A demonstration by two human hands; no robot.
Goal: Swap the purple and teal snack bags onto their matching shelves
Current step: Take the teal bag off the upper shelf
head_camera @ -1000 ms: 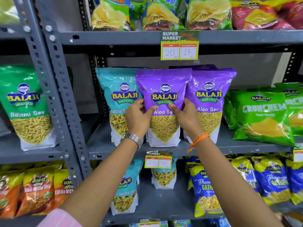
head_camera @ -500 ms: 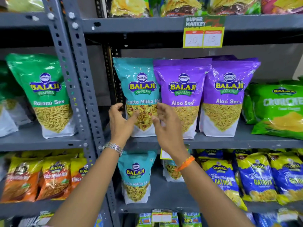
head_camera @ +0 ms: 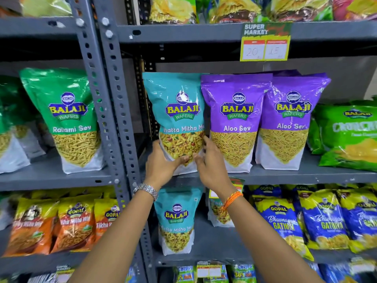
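Observation:
A teal Khatta Mitha Mix bag (head_camera: pixel 177 111) stands on the middle shelf (head_camera: pixel 285 176), left of two purple Aloo Sev bags (head_camera: pixel 234 119) (head_camera: pixel 291 117). My left hand (head_camera: pixel 163 166) and my right hand (head_camera: pixel 208 164) clasp the teal bag's lower part from either side, thumbs on its front. On the shelf below stands another teal bag (head_camera: pixel 176 219), with a third bag (head_camera: pixel 220 213) partly hidden behind my right wrist.
A grey perforated upright (head_camera: pixel 114 111) stands just left of the teal bag. Green Ratlami Sev bags (head_camera: pixel 67 117) fill the left bay, green Crunchem bags (head_camera: pixel 350 135) lie at right. Gopal packs (head_camera: pixel 318 219) crowd the lower shelf. A price tag (head_camera: pixel 265 42) hangs above.
Both hands let go of the middle purple bag, moved left and closed around the teal bag's lower part. The view shifted left.

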